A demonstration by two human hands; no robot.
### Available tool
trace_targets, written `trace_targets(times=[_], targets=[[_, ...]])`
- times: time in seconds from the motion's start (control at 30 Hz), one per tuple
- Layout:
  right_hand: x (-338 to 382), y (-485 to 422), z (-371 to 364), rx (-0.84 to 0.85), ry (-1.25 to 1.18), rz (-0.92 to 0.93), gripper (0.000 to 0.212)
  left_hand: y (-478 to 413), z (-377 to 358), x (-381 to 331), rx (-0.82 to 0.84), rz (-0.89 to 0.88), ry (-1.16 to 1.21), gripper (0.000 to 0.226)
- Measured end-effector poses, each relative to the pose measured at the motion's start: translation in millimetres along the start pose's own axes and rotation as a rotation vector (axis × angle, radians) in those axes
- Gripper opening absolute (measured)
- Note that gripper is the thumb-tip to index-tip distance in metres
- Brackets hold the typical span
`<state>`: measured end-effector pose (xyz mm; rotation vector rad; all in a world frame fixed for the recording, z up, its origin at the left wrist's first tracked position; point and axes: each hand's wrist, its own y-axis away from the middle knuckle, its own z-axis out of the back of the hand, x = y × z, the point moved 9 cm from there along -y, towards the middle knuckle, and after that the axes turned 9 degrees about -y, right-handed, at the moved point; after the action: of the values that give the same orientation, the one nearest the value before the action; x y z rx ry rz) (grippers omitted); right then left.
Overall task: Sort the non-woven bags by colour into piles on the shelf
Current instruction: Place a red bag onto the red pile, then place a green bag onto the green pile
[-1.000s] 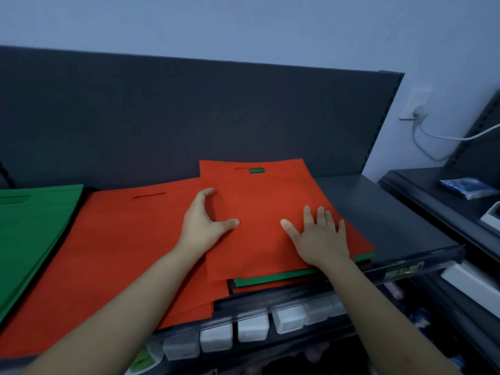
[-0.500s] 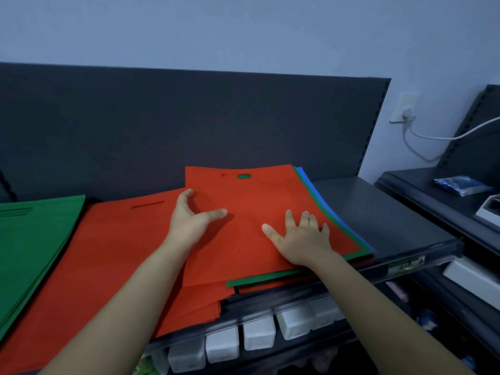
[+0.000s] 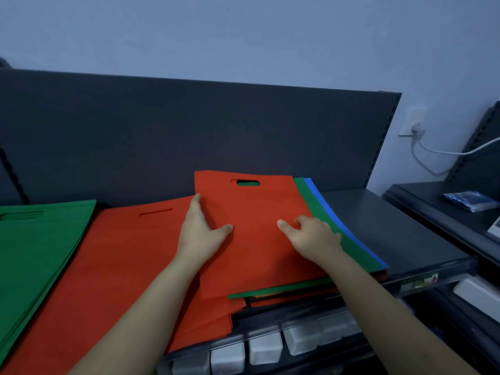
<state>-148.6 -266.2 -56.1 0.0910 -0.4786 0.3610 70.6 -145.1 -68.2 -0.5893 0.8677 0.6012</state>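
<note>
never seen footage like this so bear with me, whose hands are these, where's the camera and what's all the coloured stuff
No machine here: a person wears a camera on the head, so this one view looks down at what they do. They stand at a dark shelf. On it lie a green pile far left, a red pile beside it, and a mixed stack on the right. The stack's top red bag overlies a green bag and a blue bag. The left hand presses flat on the top red bag; the right hand curls its fingers on it, seemingly pinching the cloth.
</note>
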Motion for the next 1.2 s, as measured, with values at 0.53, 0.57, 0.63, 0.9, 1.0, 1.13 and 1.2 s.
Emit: trace_targets(times=[0.53, 0.57, 0.63, 0.9, 1.0, 1.13, 1.2], targets=[[-11, -11, 24, -0.140, -0.518, -0.090, 0.054, -10, 17, 17, 0.017, 0.239, 0.218, 0.082], [-9, -12, 24, -0.130, -0.539, -0.094, 0.053, -11, 22, 14, 0.033, 0.220, 0.203, 0.079], [1, -12, 23, -0.104, -0.610, -0.092, 0.049, -12, 36, 9, 0.059, 0.182, 0.135, 0.081], [96, 10, -18, 0.114, -0.887, 0.045, 0.054, -8, 141, 37, -0.010, 0.147, -0.240, 0.095], [129, 18, -44, 0.164, -0.778, 0.100, 0.060, -7, 173, 55, 0.012, 0.184, -0.333, 0.107], [166, 40, -49, 0.050, -0.164, 0.313, 0.048, -1, 180, 72, 0.108, 0.156, -0.544, 0.096], [182, 53, -50, -0.033, 0.143, 0.441, 0.045, 6, 171, 83, 0.196, 0.156, -0.645, 0.097]])
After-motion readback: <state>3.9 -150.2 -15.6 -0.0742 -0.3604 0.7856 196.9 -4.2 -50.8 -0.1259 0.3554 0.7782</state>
